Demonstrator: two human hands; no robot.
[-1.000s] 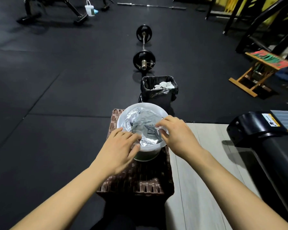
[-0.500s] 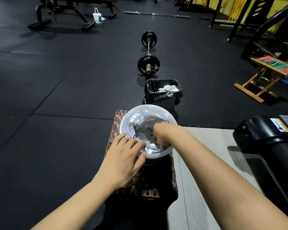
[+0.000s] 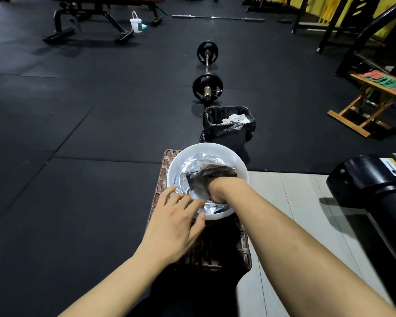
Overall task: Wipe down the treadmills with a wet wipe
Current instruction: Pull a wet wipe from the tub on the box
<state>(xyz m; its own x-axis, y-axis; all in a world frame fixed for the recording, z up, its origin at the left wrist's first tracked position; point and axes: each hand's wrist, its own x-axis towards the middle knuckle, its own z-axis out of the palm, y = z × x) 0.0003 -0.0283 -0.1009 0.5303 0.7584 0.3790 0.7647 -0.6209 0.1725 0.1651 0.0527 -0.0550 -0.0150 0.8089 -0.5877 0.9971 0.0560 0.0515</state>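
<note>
White tub point(image 3: 238, 161) with silver foil wipe pack point(image 3: 192, 167) inside, standing on a woven wicker stand point(image 3: 162, 165). Right hand point(image 3: 217, 179) plunged into the foil; its fingers hidden (grip cannot be told). Left hand point(image 3: 176, 223) lies on the near rim, fingers point(image 3: 181, 199) straight, pressing foil edge. Floor: black rubber mats point(image 3: 78, 110); pale boards to the right. Treadmill point(image 3: 370, 186) just right of stand. Beyond tub: lined bin point(image 3: 229, 131) holding white wipes, then a barbell point(image 3: 206, 72). Bench point(image 3: 96, 14) and small bucket point(image 3: 135, 22) far left.
</note>
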